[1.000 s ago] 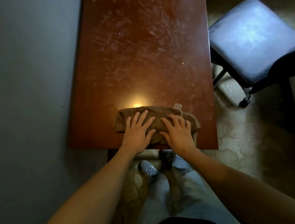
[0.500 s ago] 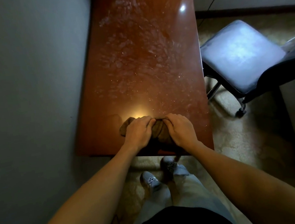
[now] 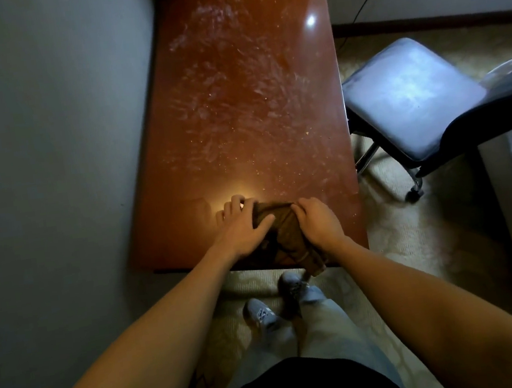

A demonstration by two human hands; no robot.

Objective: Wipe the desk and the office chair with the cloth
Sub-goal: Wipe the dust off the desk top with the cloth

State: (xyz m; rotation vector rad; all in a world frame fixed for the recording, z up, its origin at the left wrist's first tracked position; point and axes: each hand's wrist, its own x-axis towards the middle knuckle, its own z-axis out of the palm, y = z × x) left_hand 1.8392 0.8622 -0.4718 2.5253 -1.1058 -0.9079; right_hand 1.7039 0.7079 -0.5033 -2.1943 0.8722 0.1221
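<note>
On the desk (image 3: 236,99) the left hand (image 3: 242,227) presses flat-fingered on the cloth (image 3: 280,234); the right hand (image 3: 318,223) grips it.

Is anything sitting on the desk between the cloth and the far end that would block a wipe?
Nothing visible does. Beyond the cloth, which the right hand grips and the left hand touches, the desk shows only dusty smears and crumbs.

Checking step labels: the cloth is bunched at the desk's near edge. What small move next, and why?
Probably push the cloth forward: the right hand grips it, the left hand rests on it, and pale smears cover the desk ahead.
</note>
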